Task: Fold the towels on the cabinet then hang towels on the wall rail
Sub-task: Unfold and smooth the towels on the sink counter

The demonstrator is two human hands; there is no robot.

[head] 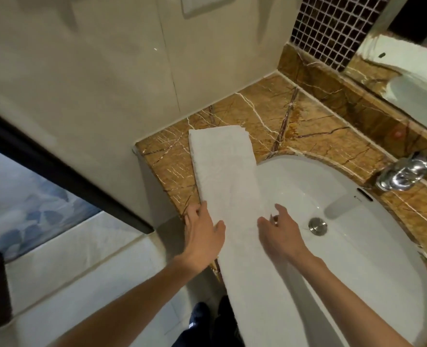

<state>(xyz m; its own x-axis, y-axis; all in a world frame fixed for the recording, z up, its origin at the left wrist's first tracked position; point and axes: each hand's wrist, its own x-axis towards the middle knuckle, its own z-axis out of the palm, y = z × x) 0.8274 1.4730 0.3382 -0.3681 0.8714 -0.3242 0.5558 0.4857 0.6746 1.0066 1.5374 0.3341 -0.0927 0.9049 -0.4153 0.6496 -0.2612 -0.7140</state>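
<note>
now | left hand (pixel 202 231) flat at towel (pixel 222 166) edge | right hand (pixel 280 236) loose, maybe touching

Glossy cream wall panels (pixel 82 71) rise to my left, catching soft highlights, and a band of dark mosaic tiles (pixel 332 28) runs up in the corner beside a mirror (pixel 408 71). The cabinet top (pixel 257 113) is brown marble veined in white, with a white oval basin (pixel 345 259) sunk into it, a chrome tap (pixel 403 174) at its far rim and a metal drain (pixel 317 226) at its bottom. Below lies a pale tiled floor (pixel 82 271), and a dark frame (pixel 57 166) edges a bluish patterned panel (pixel 19 204).
</note>
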